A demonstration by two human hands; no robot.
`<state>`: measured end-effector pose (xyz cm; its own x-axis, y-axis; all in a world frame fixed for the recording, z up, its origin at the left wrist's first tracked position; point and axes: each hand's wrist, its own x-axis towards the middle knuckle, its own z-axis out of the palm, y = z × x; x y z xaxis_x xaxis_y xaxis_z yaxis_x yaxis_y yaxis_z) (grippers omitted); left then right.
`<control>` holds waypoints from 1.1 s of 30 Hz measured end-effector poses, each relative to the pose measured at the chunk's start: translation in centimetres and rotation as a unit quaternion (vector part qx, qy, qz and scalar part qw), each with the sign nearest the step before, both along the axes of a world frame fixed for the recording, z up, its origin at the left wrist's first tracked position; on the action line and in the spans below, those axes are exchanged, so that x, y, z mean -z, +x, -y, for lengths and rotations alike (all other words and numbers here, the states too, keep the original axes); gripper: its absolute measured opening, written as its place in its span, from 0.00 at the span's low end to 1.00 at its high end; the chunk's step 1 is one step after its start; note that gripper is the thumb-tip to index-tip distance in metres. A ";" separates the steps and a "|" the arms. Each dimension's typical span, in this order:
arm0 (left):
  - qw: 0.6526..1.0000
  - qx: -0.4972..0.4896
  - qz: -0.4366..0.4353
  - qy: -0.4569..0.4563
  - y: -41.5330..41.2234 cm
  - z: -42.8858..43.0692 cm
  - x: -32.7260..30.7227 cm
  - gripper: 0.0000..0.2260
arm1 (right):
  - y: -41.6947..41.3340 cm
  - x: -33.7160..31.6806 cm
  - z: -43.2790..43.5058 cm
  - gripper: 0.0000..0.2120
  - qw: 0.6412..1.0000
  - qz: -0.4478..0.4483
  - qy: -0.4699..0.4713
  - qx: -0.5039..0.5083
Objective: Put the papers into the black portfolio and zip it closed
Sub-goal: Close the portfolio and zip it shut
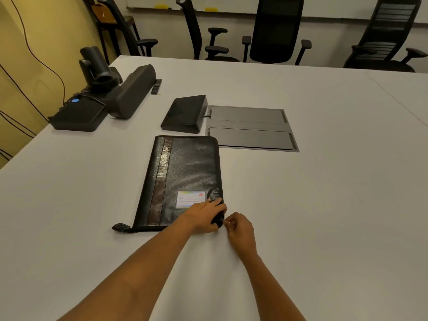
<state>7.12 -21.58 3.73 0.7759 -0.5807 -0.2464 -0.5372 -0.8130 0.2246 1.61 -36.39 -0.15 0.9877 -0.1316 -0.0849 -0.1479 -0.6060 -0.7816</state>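
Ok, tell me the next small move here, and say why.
Probably draw the zipper pull round the corner and along the portfolio's right edge, away from the body. The right hand pinches the pull at the near right corner, the left hand presses that corner flat, and the cover is already folded shut.

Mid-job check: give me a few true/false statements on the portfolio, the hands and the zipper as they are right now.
1. The black portfolio lies closed on the table. True.
2. The left hand rests on its near right corner. True.
3. The right hand lies flat on the table. False: it pinches the zipper pull at that corner.
4. Loose papers lie beside the portfolio. False: none are in view.
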 end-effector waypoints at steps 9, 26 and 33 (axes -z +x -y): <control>0.998 -0.025 -0.034 0.041 -0.4 0.6 -0.4 0.24 | 2.1 -0.2 0.0 0.07 0.999 -0.022 -0.004 0.036; 0.969 -0.230 -0.089 0.031 2.2 -0.6 0.4 0.36 | 5.1 0.3 2.1 0.06 0.984 -0.032 -0.075 -0.157; 0.967 -0.218 -0.114 0.071 3.2 -0.8 1.0 0.36 | 5.7 0.7 1.7 0.05 0.983 0.010 -0.133 -0.124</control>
